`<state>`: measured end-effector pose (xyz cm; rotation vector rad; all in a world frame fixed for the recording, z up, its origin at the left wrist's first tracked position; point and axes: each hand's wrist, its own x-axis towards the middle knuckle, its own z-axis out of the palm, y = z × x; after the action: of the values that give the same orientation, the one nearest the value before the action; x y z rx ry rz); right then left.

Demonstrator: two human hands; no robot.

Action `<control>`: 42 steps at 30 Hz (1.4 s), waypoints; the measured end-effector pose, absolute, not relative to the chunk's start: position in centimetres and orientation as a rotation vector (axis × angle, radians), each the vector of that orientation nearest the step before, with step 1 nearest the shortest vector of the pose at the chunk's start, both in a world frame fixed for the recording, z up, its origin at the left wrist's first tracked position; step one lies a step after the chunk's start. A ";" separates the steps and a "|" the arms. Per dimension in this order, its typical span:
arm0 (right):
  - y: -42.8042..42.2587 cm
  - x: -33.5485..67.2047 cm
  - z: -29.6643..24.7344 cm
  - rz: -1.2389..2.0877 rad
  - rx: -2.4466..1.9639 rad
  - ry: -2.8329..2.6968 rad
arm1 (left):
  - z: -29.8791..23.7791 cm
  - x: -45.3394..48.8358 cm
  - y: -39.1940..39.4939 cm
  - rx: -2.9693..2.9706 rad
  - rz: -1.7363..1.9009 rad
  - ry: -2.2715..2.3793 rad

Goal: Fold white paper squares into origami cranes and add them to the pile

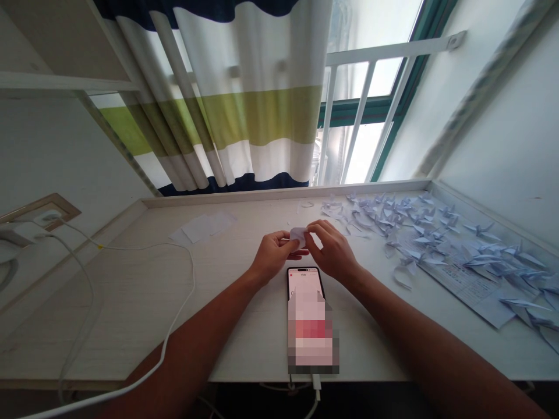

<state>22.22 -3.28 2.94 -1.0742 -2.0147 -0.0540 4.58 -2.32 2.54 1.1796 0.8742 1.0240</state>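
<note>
A small piece of white paper (297,234) is held up between my two hands, just above the pale table. My left hand (276,251) pinches its left and lower part between thumb and fingers. With thumb and forefinger, my right hand (331,247) grips the paper's right edge. Whether it has folds in it is too small to make out. Right below my hands lies a phone (305,308) with a lit screen, partly blurred. Several folded paper cranes (419,233) are heaped on the right side of the table.
Loose white paper sheets (204,228) lie at the back left. Printed paper (467,285) sits under some cranes. A white cable (192,273) crosses the left side from a wall socket (48,216). Beyond the table's raised back edge (279,194) hang curtains (262,116) before a barred window.
</note>
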 end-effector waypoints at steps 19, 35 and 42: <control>-3.2 22.3 2.3 0.098 -1.096 -2.042 | 2.2 4.2 -2.2 1.801 1.257 1.020; -3.5 21.6 2.9 0.311 -1.197 -1.855 | 2.4 4.0 -2.1 2.054 1.217 1.177; -3.4 21.4 2.8 0.385 -1.193 -1.815 | 2.9 3.6 -2.1 2.304 1.267 1.184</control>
<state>21.45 -3.37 2.80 -1.1931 -1.8153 0.3847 3.58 -2.08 2.91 2.3043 1.1840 1.2667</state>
